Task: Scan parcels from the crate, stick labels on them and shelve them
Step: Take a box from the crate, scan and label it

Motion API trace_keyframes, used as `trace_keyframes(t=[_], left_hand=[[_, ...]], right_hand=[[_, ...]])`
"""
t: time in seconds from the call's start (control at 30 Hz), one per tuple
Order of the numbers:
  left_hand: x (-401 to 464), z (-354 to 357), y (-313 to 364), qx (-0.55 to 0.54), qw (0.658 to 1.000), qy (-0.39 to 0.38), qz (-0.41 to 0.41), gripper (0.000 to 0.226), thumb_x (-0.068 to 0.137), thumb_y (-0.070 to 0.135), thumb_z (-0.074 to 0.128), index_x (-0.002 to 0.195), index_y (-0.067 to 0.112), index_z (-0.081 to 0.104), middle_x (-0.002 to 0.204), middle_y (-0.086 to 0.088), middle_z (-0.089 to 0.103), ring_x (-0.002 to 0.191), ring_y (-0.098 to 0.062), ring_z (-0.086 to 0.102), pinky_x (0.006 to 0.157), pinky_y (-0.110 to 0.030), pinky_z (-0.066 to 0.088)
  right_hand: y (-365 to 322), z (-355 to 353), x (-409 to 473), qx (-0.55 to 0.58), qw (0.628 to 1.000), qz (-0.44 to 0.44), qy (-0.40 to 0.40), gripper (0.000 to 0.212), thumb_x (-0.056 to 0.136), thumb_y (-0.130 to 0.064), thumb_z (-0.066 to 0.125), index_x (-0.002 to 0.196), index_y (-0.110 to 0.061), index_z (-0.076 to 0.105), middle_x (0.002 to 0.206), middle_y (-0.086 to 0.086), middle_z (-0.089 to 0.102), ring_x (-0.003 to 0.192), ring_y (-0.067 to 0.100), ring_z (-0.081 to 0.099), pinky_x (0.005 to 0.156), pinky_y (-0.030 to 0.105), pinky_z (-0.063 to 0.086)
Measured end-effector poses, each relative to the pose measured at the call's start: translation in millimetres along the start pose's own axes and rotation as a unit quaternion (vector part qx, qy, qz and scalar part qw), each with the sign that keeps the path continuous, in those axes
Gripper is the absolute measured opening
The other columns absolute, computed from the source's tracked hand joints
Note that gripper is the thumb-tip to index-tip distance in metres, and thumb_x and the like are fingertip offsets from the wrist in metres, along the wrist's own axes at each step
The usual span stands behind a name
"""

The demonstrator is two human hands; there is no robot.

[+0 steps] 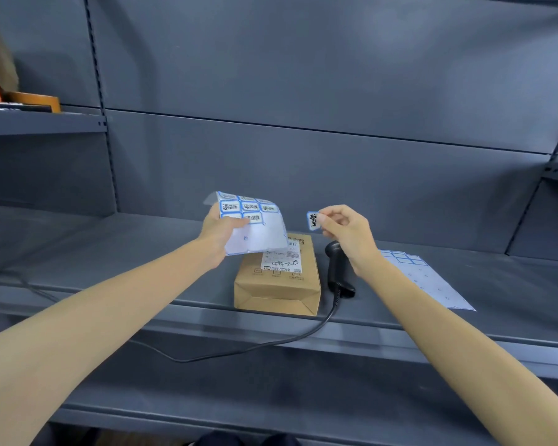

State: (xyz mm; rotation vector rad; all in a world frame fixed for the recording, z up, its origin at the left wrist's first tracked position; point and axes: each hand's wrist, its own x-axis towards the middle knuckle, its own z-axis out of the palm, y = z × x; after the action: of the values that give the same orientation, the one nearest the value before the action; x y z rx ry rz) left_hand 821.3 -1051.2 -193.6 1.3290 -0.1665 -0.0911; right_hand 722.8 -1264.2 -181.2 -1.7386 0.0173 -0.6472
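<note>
on gray shelf (142,252), brown parcel (277,284) lying lengthwise front-to-back; left hand (221,235) gripping label sheet (253,225), right hand (343,230) pinching upright label (313,220).

A grey metal shelf (110,252) carries a brown cardboard parcel (277,284) lying just below the left hand's (218,235) grip. A black corded scanner (339,268) lies beneath the right hand's (345,233) pinch, a used label sheet (432,284) beyond to its right.

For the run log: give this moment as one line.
left hand: holds label sheet | right hand: pinches peeled label | parcel: on shelf
</note>
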Motion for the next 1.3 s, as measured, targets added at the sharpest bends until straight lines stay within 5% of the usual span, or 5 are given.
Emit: trace_keyframes(t=[0.3, 0.67, 0.93, 1.13, 1.3], left_hand=[[10.5, -30.4, 13.0, -0.061, 0.995, 0.078, 0.009, 0.051, 0.086, -0.004, 0.058, 0.128, 0.024, 0.049, 0.120, 0.003, 0.063, 0.100, -0.020, 0.061, 0.083, -0.039, 0.053], [10.2, -33.0, 8.5, -0.062, 0.995, 0.072, 0.000, 0.051, 0.087, -0.003, 0.058, 0.128, 0.026, 0.049, 0.120, 0.003, 0.063, 0.103, -0.021, 0.061, 0.086, -0.041, 0.052], [12.2, -30.7, 4.3, -0.056, 0.996, 0.062, -0.001, 0.051, 0.086, -0.004, 0.059, 0.128, 0.025, 0.050, 0.119, 0.003, 0.064, 0.101, -0.020, 0.061, 0.083, -0.039, 0.053], [12.8, -31.0, 3.7, -0.057, 0.998, 0.041, 0.004, 0.052, 0.086, -0.003, 0.059, 0.130, 0.024, 0.050, 0.121, 0.004, 0.064, 0.108, -0.022, 0.062, 0.078, -0.038, 0.055], [15.9, -27.8, 8.5, -0.068, 0.997, 0.025, 0.009, 0.053, 0.085, -0.002, 0.061, 0.130, 0.024, 0.052, 0.120, 0.004, 0.066, 0.109, -0.020, 0.063, 0.088, -0.043, 0.054]], right_hand=[[5.8, 17.2, 13.1, -0.330, 0.915, -0.027, -0.231, 0.006, 0.086, -0.016, 0.068, 0.086, -0.022, 0.066, 0.094, -0.002, 0.071, 0.089, 0.009, 0.062, 0.083, 0.021, 0.047], [13.3, 29.0, 17.4, -0.390, 0.877, -0.028, -0.278, 0.007, 0.089, -0.012, 0.065, 0.094, -0.017, 0.067, 0.091, -0.006, 0.065, 0.087, 0.008, 0.059, 0.071, 0.013, 0.043], [27.1, 19.9, 5.6, -0.460, 0.833, -0.125, -0.281, 0.027, 0.095, -0.007, 0.054, 0.114, -0.018, 0.070, 0.115, -0.005, 0.066, 0.106, 0.014, 0.058, 0.093, 0.019, 0.041], [10.4, 2.5, -15.1, -0.499, 0.776, -0.042, -0.385, 0.046, 0.102, -0.013, 0.037, 0.142, -0.036, 0.043, 0.147, -0.014, 0.042, 0.132, 0.011, 0.042, 0.110, 0.021, 0.031], [-20.7, -7.1, -18.0, -0.497, 0.782, 0.003, -0.376, 0.069, 0.085, 0.014, 0.030, 0.136, -0.026, 0.054, 0.113, -0.023, 0.064, 0.071, -0.010, 0.045, 0.059, 0.000, 0.035]])
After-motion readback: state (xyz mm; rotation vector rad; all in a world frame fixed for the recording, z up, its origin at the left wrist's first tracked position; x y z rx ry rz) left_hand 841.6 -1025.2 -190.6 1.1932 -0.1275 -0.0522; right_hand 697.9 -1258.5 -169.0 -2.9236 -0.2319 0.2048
